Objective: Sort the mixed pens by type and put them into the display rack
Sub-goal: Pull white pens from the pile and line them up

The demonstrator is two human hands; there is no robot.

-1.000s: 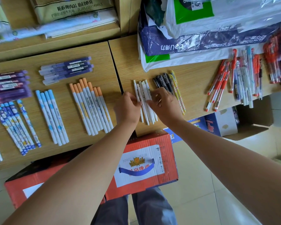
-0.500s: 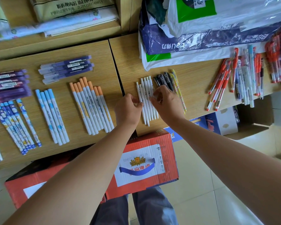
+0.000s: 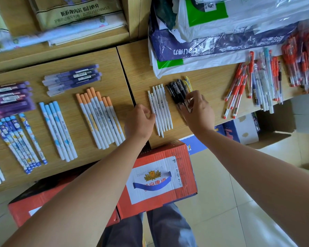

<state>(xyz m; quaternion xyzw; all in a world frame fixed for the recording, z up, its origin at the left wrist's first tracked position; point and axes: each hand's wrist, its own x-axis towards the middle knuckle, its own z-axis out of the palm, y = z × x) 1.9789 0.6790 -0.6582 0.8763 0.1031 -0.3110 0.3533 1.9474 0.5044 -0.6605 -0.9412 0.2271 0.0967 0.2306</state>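
A: Sorting stage, not racking. Left hand (image 3: pixel 139 120) loosely curled against the side of the white pens (image 3: pixel 161 107), gripping nothing. Right hand (image 3: pixel 198 111) apart from it, fingers curled round the black pens (image 3: pixel 176 90) lying on the bench (image 3: pixel 209 82).

B: Next move?

A: Probably squaring that black row, then reaching well right to the mixed red pile (image 3: pixel 239 90). Calls for a light pinch; round barrels likely to roll.

B: Anything hidden?

A: Lower ends of the black pens, under the fingers. Yellow pens (image 3: pixel 187 82) half covered. No display rack in view. Barrel print unreadable.
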